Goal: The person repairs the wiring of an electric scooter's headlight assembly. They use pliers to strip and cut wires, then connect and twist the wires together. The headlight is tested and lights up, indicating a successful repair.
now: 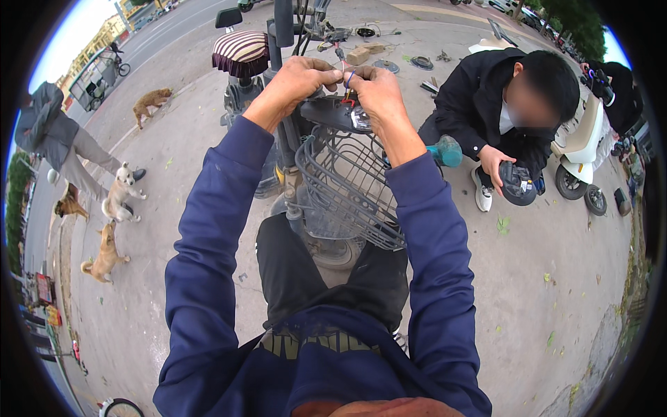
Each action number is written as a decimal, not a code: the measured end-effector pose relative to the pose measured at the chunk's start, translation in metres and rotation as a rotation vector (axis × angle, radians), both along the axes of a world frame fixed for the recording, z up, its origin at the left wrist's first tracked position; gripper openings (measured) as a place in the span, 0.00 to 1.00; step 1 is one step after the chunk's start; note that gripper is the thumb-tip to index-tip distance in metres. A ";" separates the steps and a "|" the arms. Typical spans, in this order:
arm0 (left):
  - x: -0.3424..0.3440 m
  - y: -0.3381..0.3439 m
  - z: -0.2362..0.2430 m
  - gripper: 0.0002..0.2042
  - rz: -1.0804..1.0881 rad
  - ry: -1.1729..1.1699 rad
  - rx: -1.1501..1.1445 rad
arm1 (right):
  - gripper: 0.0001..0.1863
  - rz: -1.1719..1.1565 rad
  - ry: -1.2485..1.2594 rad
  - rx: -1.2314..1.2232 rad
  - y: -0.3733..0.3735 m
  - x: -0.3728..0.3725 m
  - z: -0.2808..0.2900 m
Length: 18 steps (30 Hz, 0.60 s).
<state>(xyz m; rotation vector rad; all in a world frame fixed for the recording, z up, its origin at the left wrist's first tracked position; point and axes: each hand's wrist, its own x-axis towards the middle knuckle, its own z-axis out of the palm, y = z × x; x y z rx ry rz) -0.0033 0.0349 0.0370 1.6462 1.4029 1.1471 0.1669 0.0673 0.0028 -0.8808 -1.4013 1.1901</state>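
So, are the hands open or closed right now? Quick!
Left hand: closed, pinching thin wires.
Right hand: closed, also pinching thin wires; exactly which, I can't tell.

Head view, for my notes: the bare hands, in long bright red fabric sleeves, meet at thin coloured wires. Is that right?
Not the sleeves: the head view shows them navy blue. The bare left hand and bare right hand do meet at thin coloured wires.

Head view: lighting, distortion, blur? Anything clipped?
Head view: soft, even daylight, no hard shadows on the pavement; head view: sky near white at upper left, likely clipped; head view: black fisheye rim, edges bending toward it; head view: left hand and right hand fairly sharp, face of the crouching person blurred out.
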 end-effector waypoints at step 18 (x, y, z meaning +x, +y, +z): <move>-0.011 0.007 0.011 0.11 -0.123 -0.483 -0.519 | 0.16 -0.147 -0.452 0.148 0.005 -0.007 0.001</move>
